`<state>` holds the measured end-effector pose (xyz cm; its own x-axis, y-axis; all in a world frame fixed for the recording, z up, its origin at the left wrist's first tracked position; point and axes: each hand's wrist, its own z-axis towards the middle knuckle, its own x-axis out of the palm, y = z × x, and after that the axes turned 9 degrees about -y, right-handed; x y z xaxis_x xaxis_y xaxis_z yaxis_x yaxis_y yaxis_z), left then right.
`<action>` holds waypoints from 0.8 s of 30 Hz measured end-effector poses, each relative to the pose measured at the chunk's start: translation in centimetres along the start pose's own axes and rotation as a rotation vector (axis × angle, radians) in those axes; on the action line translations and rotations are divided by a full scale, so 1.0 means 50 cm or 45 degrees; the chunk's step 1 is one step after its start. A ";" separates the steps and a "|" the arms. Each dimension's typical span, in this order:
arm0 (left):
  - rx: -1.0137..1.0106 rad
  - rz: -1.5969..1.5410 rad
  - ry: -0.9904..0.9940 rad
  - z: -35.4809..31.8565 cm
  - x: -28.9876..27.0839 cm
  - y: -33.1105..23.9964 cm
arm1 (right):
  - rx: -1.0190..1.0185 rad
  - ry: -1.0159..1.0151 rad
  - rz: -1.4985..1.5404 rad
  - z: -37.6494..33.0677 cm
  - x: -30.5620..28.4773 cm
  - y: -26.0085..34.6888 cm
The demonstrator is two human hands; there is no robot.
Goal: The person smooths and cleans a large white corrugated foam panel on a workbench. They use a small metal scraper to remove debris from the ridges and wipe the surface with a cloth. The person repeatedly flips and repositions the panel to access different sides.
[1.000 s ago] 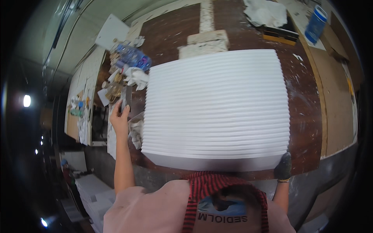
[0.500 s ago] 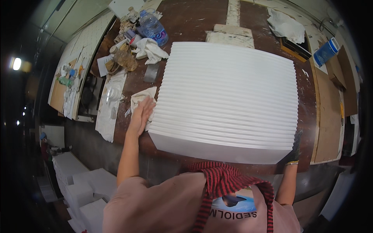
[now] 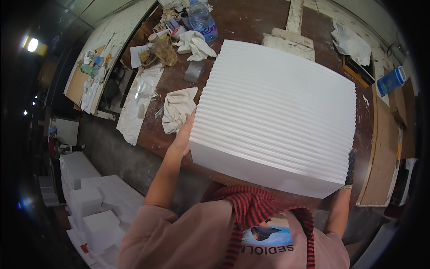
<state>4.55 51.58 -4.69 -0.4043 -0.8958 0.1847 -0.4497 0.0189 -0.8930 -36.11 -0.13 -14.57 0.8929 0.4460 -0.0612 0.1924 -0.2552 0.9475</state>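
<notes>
A large white block (image 3: 277, 112) with a ridged top and a smooth near side lies on the brown worktable in front of me. My left hand (image 3: 182, 136) is bare and pressed to its left side near the front corner, the fingers partly hidden along that side. At the right front corner my right hand (image 3: 351, 166), in a dark glove, grips the opposite side; its fingers are mostly out of sight. Beside my left hand a crumpled cream cloth (image 3: 178, 107) rests on the table.
A clear plastic bottle (image 3: 203, 22), a white rag (image 3: 195, 45) and a grey flat piece (image 3: 194, 71) are at the back left. A blue jug (image 3: 390, 80) stands at the right. White blocks (image 3: 101, 224) are stacked lower left, with a person (image 3: 56, 141) beyond.
My view has turned, shifting the scene. My left hand has gone from beside the block, fingers over the cloth, to pressing against the block's left side. My right hand stays at its corner.
</notes>
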 end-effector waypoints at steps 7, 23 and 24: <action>0.200 0.469 -0.144 0.074 0.034 -0.066 | -0.026 -0.073 -0.241 0.052 0.054 0.112; 0.986 2.072 -0.052 0.442 0.354 -0.159 | -1.103 -0.052 -1.780 0.228 0.416 0.350; 0.992 2.127 -0.080 0.448 0.355 -0.155 | -1.098 -0.047 -1.821 0.228 0.418 0.350</action>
<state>18.71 25.60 -3.68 0.0467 -0.1754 -0.9834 0.7733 0.6295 -0.0755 -9.43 -5.06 -2.85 0.2179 -0.1354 -0.9665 0.5525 0.8334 0.0078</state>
